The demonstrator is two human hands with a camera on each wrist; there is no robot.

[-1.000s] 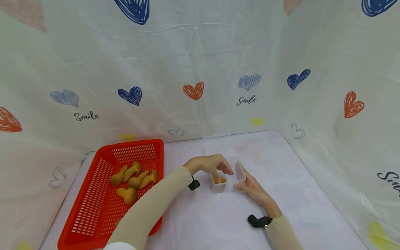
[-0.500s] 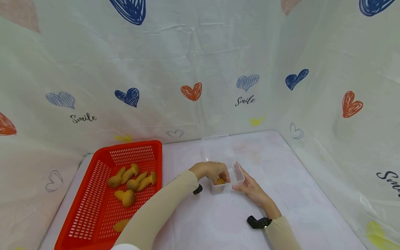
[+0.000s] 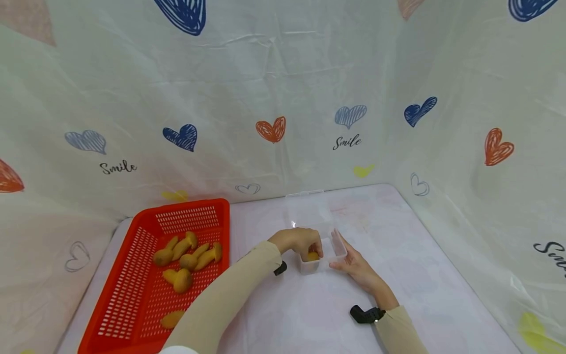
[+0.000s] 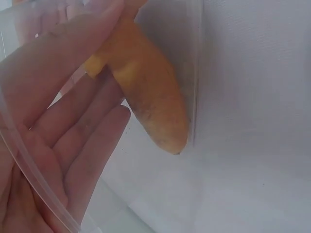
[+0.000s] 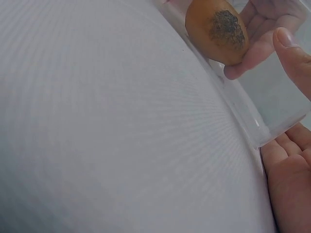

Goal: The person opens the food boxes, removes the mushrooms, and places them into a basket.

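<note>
A small clear plastic box (image 3: 339, 247) stands mid-table. My left hand (image 3: 304, 244) reaches into it from the left and pinches an orange-yellow toy piece (image 3: 312, 256) against the box's near wall. In the left wrist view the piece (image 4: 150, 102) hangs point down behind the clear wall with a finger (image 4: 92, 34) along it. My right hand (image 3: 350, 263) holds the box by its right side. In the right wrist view its thumb (image 5: 296, 53) lies by the rim, and the piece (image 5: 216, 29) shows a dark spot.
A red slotted basket (image 3: 185, 202) at the left holds several more orange-yellow pieces (image 3: 185, 255). A clear lid (image 3: 307, 206) lies just behind the box. Heart-printed sheets wall the white table (image 3: 309, 314) at the back and right.
My left hand has dropped from above the box down into it, taking the orange piece lower. The right hand has stayed on the box's side.
</note>
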